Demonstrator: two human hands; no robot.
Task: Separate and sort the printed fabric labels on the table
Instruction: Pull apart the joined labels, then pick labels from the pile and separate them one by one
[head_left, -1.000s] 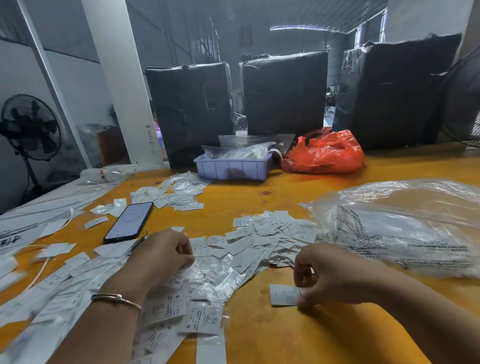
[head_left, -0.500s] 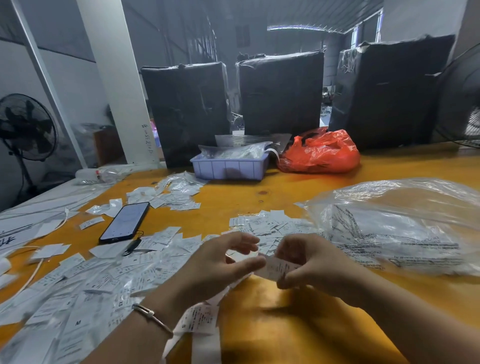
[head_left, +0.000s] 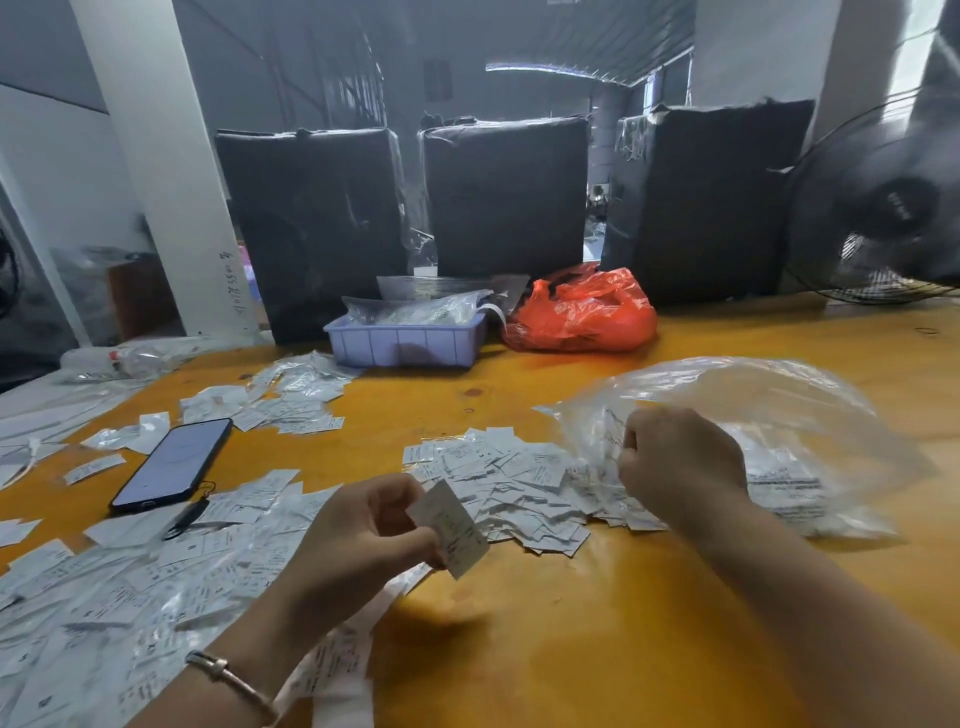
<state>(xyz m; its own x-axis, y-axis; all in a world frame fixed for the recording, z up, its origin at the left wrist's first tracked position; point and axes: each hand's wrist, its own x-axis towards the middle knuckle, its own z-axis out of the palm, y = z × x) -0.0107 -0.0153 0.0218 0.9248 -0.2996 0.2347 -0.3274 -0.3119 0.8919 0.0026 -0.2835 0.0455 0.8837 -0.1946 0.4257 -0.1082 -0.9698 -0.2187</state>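
**One label split off, right hand back at the pile**

Yellow tabletop (head_left: 519, 649) fills the near view, with white labels strewn over its left half and dark wrapped bales standing along the far edge.

At the centre of the work is a single printed label (head_left: 451, 527), lifted off the table and pinched between the thumb and curled fingers of the left hand (head_left: 363, 540). Half a second ago both hands met over this piece, the right holding its other end; now the left holds it alone. The right hand (head_left: 680, 467) has moved away to the right and sits with curled fingers at the edge of the sorted pile (head_left: 509, 483), against the clear plastic bag (head_left: 753, 415). Whether it pinches a label there cannot be told, since the fingertips are hidden behind the knuckles.

I judge that one separation is finished: the piece is free and waits to be placed, while the right hand goes for the next or tidies the heap.

Outward from the hands, the unsorted spread (head_left: 130, 597) of labels and film covers the left side, and a loose strip (head_left: 337, 670) trails under the left wrist. A phone (head_left: 174, 462) lies among the labels, and farther back stand a lilac tray (head_left: 405, 345) and a red bag (head_left: 582, 312). Much remains unsorted.
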